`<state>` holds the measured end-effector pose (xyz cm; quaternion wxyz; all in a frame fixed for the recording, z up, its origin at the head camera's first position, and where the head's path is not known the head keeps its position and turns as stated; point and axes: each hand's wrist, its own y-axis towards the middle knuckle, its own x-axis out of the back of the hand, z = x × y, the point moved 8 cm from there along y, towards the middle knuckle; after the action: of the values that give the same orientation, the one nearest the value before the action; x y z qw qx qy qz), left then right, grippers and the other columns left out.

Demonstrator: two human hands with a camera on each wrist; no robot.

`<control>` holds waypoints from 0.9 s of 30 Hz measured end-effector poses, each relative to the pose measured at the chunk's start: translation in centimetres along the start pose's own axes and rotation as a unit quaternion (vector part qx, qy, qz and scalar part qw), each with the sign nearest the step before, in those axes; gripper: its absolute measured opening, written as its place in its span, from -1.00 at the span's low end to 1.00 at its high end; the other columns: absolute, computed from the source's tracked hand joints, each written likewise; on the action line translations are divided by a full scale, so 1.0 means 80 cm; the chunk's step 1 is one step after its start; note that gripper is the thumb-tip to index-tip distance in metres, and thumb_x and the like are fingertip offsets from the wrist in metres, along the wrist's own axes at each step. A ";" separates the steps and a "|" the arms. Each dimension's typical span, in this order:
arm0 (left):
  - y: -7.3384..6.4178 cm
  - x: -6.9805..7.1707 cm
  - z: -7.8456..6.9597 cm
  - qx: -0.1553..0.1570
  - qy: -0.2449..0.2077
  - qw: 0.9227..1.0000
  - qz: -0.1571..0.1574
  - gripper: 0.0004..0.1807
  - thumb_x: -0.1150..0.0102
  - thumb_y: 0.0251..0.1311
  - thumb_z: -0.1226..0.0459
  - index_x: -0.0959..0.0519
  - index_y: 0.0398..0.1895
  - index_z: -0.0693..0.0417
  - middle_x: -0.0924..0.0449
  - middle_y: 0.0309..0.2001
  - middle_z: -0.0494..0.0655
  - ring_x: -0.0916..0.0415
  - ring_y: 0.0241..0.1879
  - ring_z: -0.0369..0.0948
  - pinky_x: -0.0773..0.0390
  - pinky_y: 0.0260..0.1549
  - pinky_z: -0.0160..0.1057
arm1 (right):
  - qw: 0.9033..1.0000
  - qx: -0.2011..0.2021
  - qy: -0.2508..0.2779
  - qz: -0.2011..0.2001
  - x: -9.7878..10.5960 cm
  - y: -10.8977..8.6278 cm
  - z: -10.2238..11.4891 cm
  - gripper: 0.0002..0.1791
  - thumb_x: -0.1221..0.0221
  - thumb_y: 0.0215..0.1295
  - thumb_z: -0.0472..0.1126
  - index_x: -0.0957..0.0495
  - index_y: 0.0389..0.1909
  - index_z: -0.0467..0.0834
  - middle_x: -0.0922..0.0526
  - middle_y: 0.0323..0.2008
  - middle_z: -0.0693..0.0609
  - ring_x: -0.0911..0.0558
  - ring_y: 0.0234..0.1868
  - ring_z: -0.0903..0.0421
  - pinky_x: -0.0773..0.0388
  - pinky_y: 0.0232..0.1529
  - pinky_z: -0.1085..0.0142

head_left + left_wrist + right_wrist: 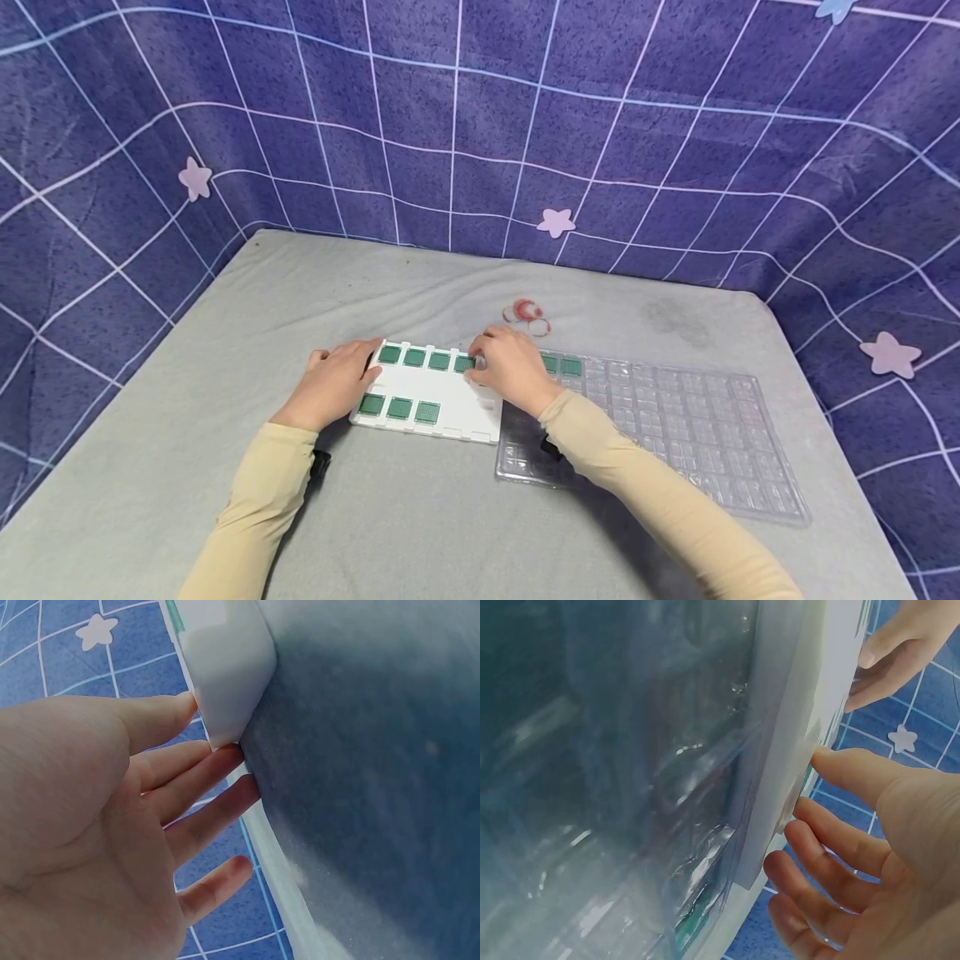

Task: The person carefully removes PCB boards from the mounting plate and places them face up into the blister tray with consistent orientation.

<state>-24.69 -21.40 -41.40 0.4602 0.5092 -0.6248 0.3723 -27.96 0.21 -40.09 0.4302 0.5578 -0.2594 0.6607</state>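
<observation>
Lying lengthwise left-to-right, head view: white holder (pixel 420 386), left hand (pixel 333 385) at its left end, right hand (pixel 516 368) nearer its far row's fourth green perfboard (pixel 462 364). Left wrist: fairly straight fingers touching the holder's end. Right wrist: curled fingers at the holder's edge; cannot tell whether they pinch.

Clear tray (pixel 675 417) partly hidden by right sleeve (pixel 645 486), green squares (pixel 399 408) too small for detail
</observation>
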 end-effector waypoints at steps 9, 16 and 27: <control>0.000 0.000 -0.001 -0.003 0.001 1.000 -0.001 -0.45 -0.06 0.50 0.21 -0.35 0.47 0.23 -0.49 0.37 0.20 -0.43 0.36 0.14 -0.26 0.14 0.21 | 1.000 0.007 -0.010 -0.017 0.003 -0.001 0.004 -0.67 -0.49 0.14 0.01 -0.78 -0.14 -0.08 -0.74 -0.21 0.05 -0.71 -0.17 0.07 -0.56 -0.04 0.14; 0.001 -0.002 0.000 -0.003 0.002 1.000 0.003 -0.45 -0.05 0.51 0.20 -0.34 0.48 0.22 -0.48 0.37 0.20 -0.43 0.36 0.15 -0.26 0.13 0.20 | 0.999 0.010 -0.021 -0.026 0.004 -0.003 0.004 -0.68 -0.49 0.13 0.01 -0.79 -0.16 -0.07 -0.74 -0.23 0.05 -0.71 -0.20 0.07 -0.55 -0.08 0.14; 0.002 -0.004 0.003 -0.001 -0.001 1.000 0.004 -0.44 -0.05 0.51 0.20 -0.33 0.49 0.22 -0.47 0.38 0.21 -0.42 0.37 0.14 -0.25 0.14 0.20 | 0.999 0.016 -0.009 -0.031 0.009 -0.003 0.004 -0.68 -0.50 0.12 0.00 -0.78 -0.16 -0.08 -0.74 -0.24 0.05 -0.73 -0.22 0.06 -0.57 0.02 0.10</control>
<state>-24.91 -21.50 -41.76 0.4581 0.5067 -0.6279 0.3730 -27.58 0.29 -39.39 0.4396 0.5784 -0.2354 0.6456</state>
